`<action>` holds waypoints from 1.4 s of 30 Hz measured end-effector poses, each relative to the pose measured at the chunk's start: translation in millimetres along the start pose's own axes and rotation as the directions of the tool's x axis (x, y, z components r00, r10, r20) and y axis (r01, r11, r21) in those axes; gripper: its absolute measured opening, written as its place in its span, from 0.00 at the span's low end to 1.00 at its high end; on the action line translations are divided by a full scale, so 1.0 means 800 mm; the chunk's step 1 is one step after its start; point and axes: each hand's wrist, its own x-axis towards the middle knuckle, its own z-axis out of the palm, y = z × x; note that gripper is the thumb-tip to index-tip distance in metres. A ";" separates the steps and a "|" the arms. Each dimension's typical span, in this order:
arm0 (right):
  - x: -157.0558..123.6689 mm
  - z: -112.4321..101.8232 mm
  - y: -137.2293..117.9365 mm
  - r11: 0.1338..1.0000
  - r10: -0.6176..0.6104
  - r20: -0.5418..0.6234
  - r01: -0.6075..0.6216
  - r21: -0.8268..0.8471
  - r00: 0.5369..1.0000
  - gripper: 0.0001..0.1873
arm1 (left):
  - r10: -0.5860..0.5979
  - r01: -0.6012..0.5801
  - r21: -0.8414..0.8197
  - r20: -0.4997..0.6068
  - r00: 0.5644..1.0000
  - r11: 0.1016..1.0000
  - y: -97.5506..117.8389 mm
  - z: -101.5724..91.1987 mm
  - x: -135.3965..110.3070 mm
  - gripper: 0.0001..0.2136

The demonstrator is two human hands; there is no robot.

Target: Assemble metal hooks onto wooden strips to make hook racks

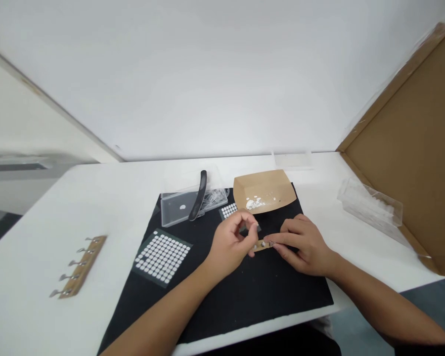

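Both my hands meet over the middle of a black mat [244, 296]. My left hand [232, 244] and my right hand [304, 244] pinch a small wooden strip [262, 244] with little metal hooks between their fingertips. The strip lies low over the mat and is mostly hidden by my fingers. Just behind my hands stands a brown paper tray [267, 185] with white scraps in it. A small sheet of white dots [229, 210] peeks out beside my left hand.
A larger sheet of white round stickers [162, 256] lies on the mat's left part. A clear plastic box [187, 202] carries a black tool [198, 195]. A finished wooden hook rack [79, 267] lies far left. Clear plastic trays [371, 205] and a cardboard panel [411, 148] stand right.
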 end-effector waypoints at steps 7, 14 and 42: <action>0.001 0.004 0.000 1.000 0.012 -0.030 -0.012 0.003 0.999 0.10 | 0.533 -0.335 0.621 -0.161 0.831 0.709 -0.003 -0.022 0.032 0.05; 0.002 0.005 0.000 0.999 0.024 -0.041 -0.025 -0.026 0.999 0.09 | 0.634 -0.433 0.669 -0.073 0.770 0.604 -0.017 -0.030 0.048 0.06; -0.002 0.011 0.003 0.999 -0.029 -0.009 0.029 0.033 1.000 0.06 | 0.543 -0.631 0.211 0.355 0.761 0.747 0.010 -0.025 0.015 0.08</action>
